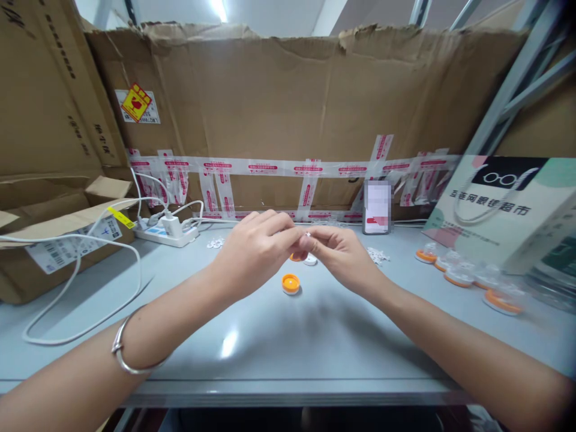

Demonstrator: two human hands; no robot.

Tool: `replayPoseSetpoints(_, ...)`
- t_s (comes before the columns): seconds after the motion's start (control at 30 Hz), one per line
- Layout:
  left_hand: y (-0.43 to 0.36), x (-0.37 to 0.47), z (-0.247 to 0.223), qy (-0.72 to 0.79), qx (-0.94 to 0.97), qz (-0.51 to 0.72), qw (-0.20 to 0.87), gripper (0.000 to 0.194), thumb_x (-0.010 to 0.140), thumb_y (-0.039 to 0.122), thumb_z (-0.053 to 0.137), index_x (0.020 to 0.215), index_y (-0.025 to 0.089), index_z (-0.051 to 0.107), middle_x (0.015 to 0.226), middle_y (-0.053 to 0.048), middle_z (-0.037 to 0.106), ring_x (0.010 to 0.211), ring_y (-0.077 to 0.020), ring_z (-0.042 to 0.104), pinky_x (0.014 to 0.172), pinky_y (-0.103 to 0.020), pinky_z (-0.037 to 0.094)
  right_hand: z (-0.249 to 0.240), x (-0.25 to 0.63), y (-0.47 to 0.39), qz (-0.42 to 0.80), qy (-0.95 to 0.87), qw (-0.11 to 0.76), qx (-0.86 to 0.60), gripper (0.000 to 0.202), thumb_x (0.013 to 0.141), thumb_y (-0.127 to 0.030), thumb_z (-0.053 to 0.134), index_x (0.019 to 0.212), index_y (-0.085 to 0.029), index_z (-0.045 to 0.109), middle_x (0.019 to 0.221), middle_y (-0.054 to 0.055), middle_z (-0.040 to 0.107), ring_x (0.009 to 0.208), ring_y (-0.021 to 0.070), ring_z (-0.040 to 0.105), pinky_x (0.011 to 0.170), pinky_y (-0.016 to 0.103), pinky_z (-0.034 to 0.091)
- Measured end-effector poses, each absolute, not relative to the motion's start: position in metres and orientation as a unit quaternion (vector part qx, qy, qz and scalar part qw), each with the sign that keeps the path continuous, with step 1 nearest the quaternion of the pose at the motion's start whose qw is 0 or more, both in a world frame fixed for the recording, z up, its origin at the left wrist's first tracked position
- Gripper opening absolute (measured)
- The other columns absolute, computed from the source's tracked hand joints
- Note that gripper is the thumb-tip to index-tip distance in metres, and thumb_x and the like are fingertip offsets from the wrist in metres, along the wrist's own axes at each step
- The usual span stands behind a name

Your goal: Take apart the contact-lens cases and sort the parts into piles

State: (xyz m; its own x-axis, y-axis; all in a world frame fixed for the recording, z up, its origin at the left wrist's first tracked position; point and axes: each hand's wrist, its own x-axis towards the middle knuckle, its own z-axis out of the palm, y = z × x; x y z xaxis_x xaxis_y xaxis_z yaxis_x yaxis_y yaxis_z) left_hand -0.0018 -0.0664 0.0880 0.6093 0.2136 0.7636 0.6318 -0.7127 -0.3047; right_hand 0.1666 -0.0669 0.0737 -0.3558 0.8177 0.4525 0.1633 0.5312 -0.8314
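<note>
My left hand (pixel 256 246) and my right hand (pixel 344 249) meet fingertip to fingertip above the table. A tiny whitish piece (pixel 308 234) shows at the pinched tips of my right hand; its kind is too small to tell. My left fingers are closed and reach the same spot, but what they grip is hidden. Below them, an orange and white round cap-like part (pixel 290 283) lies on the table, its orange hollow side up. Just behind my fingers, a white disc (pixel 310 260) and another orange part (pixel 295 257) are partly covered.
Small white pieces lie in piles at left (pixel 216 243) and right (pixel 378 256). Several orange-based parts with clear tops (pixel 459 274) stand by a paper bag (pixel 490 210). A phone (pixel 377 207) leans at the back. A power strip (pixel 168 233), cable and open carton (pixel 54 240) occupy the left.
</note>
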Motion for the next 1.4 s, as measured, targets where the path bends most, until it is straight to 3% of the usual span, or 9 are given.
replayPoseSetpoints(0.17,-0.061,-0.003,0.087,-0.238,-0.844,-0.384,0.288,0.014,0.083,0.014,0.048,0.088,0.017,0.06,0.08,-0.004,0.061,0.069,-0.0123,0.05,0.063,-0.026,0.043,0.075,0.171,-0.069,0.35,-0.718,0.5,-0.336,0.028,0.083,-0.037,0.048,0.096,-0.021,0.067,0.085,0.003,0.067,0.078,0.0157,0.061,0.066,0.028,0.049)
replayPoseSetpoints(0.47,-0.057,-0.012,0.06,-0.219,-0.855,-0.381,0.276,0.017,0.085,0.012,0.044,0.098,0.017,0.054,0.089,-0.005,0.061,0.079,-0.0133,0.057,0.07,-0.026,0.048,0.066,0.17,-0.066,0.283,-0.777,0.445,-0.343,0.026,0.084,-0.029,0.047,0.101,-0.024,0.066,0.089,0.001,0.069,0.085,0.018,0.063,0.073,0.029,0.05)
replayPoseSetpoints(0.67,-0.058,-0.01,0.056,-0.216,-0.842,-0.409,0.279,0.017,0.084,0.012,0.045,0.097,0.017,0.055,0.088,-0.004,0.062,0.08,-0.013,0.056,0.073,-0.026,0.048,0.064,0.171,-0.068,0.23,-0.788,0.454,-0.346,0.027,0.083,-0.023,0.047,0.103,-0.026,0.065,0.092,0.0,0.069,0.084,0.0165,0.063,0.074,0.026,0.05)
replayPoseSetpoints(1.07,-0.057,-0.007,0.052,-0.209,-0.824,-0.443,0.285,0.016,0.081,0.01,0.05,0.094,0.017,0.057,0.084,-0.003,0.063,0.075,-0.0121,0.057,0.068,-0.024,0.048,0.059,0.167,-0.06,0.354,-0.732,0.477,-0.334,0.023,0.08,-0.031,0.053,0.093,-0.021,0.069,0.082,0.002,0.07,0.077,0.0158,0.065,0.069,0.027,0.052)
replayPoseSetpoints(1.4,-0.054,-0.002,0.046,-0.231,-0.837,-0.495,0.033,0.012,0.079,0.015,0.056,0.09,0.019,0.058,0.078,-0.001,0.059,0.067,-0.0083,0.054,0.063,-0.021,0.047,0.052,0.165,-0.048,0.563,-0.603,0.42,-0.379,0.018,0.065,-0.031,0.067,0.07,-0.015,0.063,0.064,0.001,0.066,0.062,0.0127,0.064,0.072,0.03,0.05)
